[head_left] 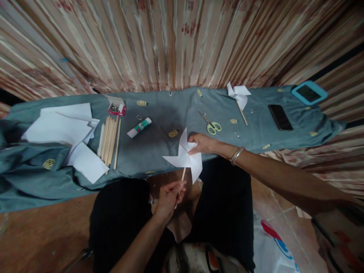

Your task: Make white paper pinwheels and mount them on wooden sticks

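Observation:
A white paper pinwheel (186,157) on a thin wooden stick (183,174) is held up at the table's near edge, over my lap. My left hand (170,195) is closed round the stick below the blades. With fingers pinched at the pinwheel's upper right, my right hand (200,144) grips the paper near its centre. Beyond my right hand lie scissors (212,127) with pale green handles. A second white pinwheel (239,98) on a stick rests farther back to the right.
To the left are white paper sheets (62,123), several wooden sticks (110,140), a glue stick (139,127) and an open small red box (117,109) of metal pins. A phone (280,117) and a blue-framed device (309,93) lie right. A plastic bag (273,246) is on the floor.

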`<state>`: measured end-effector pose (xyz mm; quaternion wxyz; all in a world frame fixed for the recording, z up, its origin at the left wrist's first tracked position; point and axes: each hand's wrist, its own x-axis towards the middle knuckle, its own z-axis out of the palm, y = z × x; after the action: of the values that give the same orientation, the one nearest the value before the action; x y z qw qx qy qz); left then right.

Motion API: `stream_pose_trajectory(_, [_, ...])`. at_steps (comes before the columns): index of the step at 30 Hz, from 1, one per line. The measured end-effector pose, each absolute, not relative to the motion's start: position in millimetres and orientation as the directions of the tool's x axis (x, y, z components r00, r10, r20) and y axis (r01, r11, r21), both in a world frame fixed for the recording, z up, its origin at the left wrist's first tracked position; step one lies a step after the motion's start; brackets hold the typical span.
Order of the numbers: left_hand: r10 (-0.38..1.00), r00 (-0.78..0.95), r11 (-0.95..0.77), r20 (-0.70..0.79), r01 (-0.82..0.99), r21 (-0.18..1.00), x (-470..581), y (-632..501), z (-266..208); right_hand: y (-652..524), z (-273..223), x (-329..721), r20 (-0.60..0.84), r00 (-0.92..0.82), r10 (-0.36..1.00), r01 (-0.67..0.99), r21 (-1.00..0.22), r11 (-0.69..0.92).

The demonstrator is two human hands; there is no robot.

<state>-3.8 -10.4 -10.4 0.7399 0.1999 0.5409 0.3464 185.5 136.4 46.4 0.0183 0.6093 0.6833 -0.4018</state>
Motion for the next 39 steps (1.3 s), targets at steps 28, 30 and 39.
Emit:
stream_pose_trajectory(28, [0.780,0.110,0.592,-0.616,-0.450,0.669,-0.5,-1.3,1.6,154.2,65.0,172.4,-0.424,-0.386,0.820,0.872,-0.458,0.174])
stream_pose_trajectory(30, [0.777,0.100,0.590,-0.622,-0.460,0.663,0.3,1.2,0.3,158.5,64.0,170.1,-0.422,-0.403,0.812,0.867,-0.460,0.192])
stream_pose_trajectory(39, [0.752,0.095,0.611,-0.653,-0.472,0.635,3.5,2.4,-6.3,153.7,61.7,165.6,-0.352,-0.354,0.867,0.902,-0.375,0.216])
